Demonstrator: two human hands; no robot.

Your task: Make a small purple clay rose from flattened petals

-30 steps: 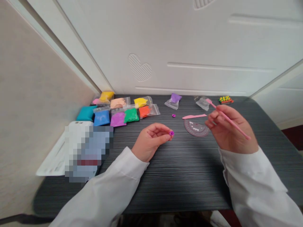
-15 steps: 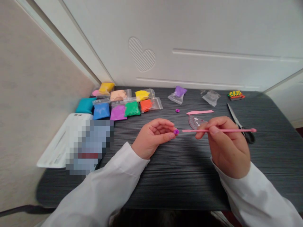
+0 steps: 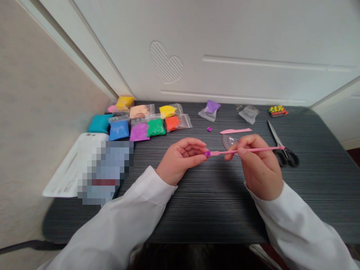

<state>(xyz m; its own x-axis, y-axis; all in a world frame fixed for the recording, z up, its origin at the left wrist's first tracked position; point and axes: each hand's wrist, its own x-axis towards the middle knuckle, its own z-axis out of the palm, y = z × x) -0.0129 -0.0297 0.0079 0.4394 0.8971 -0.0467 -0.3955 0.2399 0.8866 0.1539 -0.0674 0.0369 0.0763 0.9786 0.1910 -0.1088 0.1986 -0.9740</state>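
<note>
Between thumb and fingertips, my left hand (image 3: 182,159) pinches a small purple clay rosette (image 3: 207,153). My right hand (image 3: 260,165) is closed around a thin pink clay modelling tool (image 3: 261,149), held level like a pen. The tool's flat left tip meets the rosette or lies right at its edge. A second purple clay piece (image 3: 209,129) rests on the dark table beyond my hands. Just past my right fingers lie a clear protractor (image 3: 229,141), partly hidden, and a pink plastic knife (image 3: 235,131).
Black-handled scissors (image 3: 277,137) lie right of my right hand. Several bags of coloured clay, such as the green bag (image 3: 156,127), line the back left. A purple clay bag (image 3: 212,107), a clear bag (image 3: 249,113) and a yellow-topped clay piece (image 3: 277,111) sit along the back.
My right hand has moved left with the modelling tool, bringing its tip from a small gap up to the rosette. My left hand keeps its pinch. The whole view has shifted slightly.
</note>
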